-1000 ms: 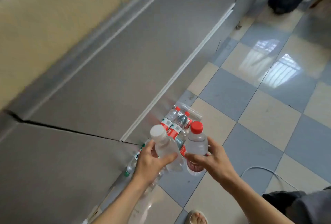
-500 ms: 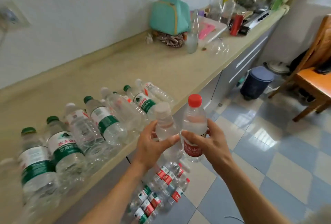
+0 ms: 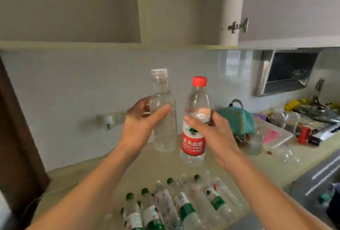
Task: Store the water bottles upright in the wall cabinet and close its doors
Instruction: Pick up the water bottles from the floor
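My left hand (image 3: 142,125) grips a clear unlabelled bottle (image 3: 164,130) with a pale cap, held upright. My right hand (image 3: 211,134) grips a red-capped bottle (image 3: 195,119) with a red label, also upright, right beside the first. Both are raised above the counter, below the wall cabinet (image 3: 180,9). The cabinet stands open with bare shelves, and its right door (image 3: 290,5) is swung out on a hinge. Several more bottles (image 3: 184,206) with green and white caps lie on their sides on the counter (image 3: 77,180) near me.
A teal bag (image 3: 237,117), a clear tray (image 3: 276,134), a red can (image 3: 303,135) and other clutter fill the counter's right side. A range hood (image 3: 287,71) hangs at the right. A wall socket (image 3: 112,118) sits left of my hands. A dark door frame (image 3: 16,137) borders the left.
My view has swung up from the floor to the counter and then to the open cabinet. Both hands have lifted their bottles from floor level to above the counter.
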A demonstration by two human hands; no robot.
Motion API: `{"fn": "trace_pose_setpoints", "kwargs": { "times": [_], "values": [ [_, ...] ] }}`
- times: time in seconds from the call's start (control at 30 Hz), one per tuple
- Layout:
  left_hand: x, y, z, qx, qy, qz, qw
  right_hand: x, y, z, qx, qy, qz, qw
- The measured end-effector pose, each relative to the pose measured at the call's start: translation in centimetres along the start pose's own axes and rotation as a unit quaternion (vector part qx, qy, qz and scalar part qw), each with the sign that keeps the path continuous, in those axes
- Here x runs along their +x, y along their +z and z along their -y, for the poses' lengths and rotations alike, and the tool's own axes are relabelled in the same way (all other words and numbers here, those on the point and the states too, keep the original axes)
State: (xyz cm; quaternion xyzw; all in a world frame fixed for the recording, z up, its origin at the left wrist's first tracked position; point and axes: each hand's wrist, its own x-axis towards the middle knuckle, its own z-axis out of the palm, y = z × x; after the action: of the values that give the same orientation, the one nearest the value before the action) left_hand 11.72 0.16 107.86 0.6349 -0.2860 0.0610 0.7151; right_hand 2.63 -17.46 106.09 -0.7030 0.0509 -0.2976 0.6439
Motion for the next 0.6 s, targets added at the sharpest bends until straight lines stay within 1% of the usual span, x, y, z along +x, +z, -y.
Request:
{"fn": "trace_pose_setpoints", "kwargs": {
  "times": [0.1,0.23,0.4,0.5,0.6],
  "values": [
    [3.5,-5.9,-4.7,0.008,0.033,-0.055,0.998,3.4,6.0,4.8,0.022,-0.039,0.041,0.998],
    [7.1,-13.7,-10.1,0.027,0.090,-0.069,0.993,7.1,13.5,10.6,0.054,-0.094,0.084,0.991],
    [11.1,-19.9,-16.0,0.046,0.163,-0.129,0.977,11.2,21.0,17.1,0.080,-0.156,0.131,0.976],
    [13.5,-22.1,-18.8,0.053,0.191,-0.165,0.966,13.8,24.7,20.2,0.089,-0.177,0.123,0.972],
    [16.4,-23.6,-20.1,0.104,0.206,-0.206,0.951,16.6,27.8,22.2,0.104,-0.178,0.113,0.972]
  ]
}}
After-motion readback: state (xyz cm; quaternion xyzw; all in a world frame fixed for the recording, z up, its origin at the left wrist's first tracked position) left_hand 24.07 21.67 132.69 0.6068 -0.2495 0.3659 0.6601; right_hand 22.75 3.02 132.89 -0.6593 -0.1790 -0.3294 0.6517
